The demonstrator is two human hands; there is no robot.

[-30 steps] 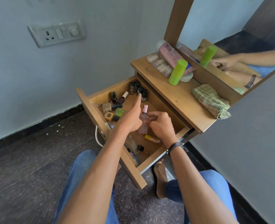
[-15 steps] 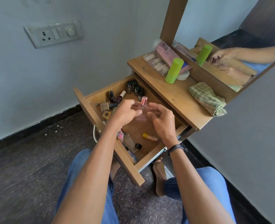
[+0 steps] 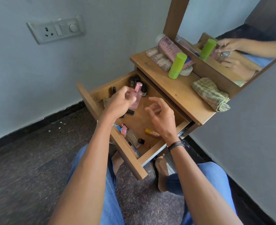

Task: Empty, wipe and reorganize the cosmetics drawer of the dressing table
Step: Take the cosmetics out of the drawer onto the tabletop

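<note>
1. Table (image 3: 179, 93): its top lies just behind and above the drawer. A green canister (image 3: 177, 65) stands on it. The bare strip of top nearest the drawer looks like the best landing place for what comes out.
2. Drawer (image 3: 130, 161): pulled well out toward the person. Many items lie inside, so I judge the emptying step to be early.
3. Cloth (image 3: 210, 95): folded on the table top, well apart from the drawer's contents. Leave it there until the drawer floor is bare.
4. Left hand (image 3: 119, 104): above the far part of the drawer, its fingers (image 3: 132, 99) and thumb curled round the pink bottle.
5. Right hand (image 3: 161, 117): above the middle of the drawer, fingers (image 3: 151, 109) loosely curled, holding nothing and apart from the bottle.
6. Pink bottle (image 3: 136, 98): lifted clear of the drawer floor, cap uppermost, slightly tilted.
   - It looks like glass.
   - Carry it upright with the free hand under its base.
   - Set it down past the drawer's back edge, away from the table's rim.
7. Small items:
   - Dark polish bottles (image 3: 134, 80) stand in the drawer's far corner.
   - A yellow-capped tube (image 3: 151, 133) lies toward the drawer's near side.
   - A clear bottle with a black cap (image 3: 134, 138) lies against the drawer's front panel.
   - The standing ones likely tip easily, so lift them singly or in pairs, never sweep, and group them by kind on landing.
</note>
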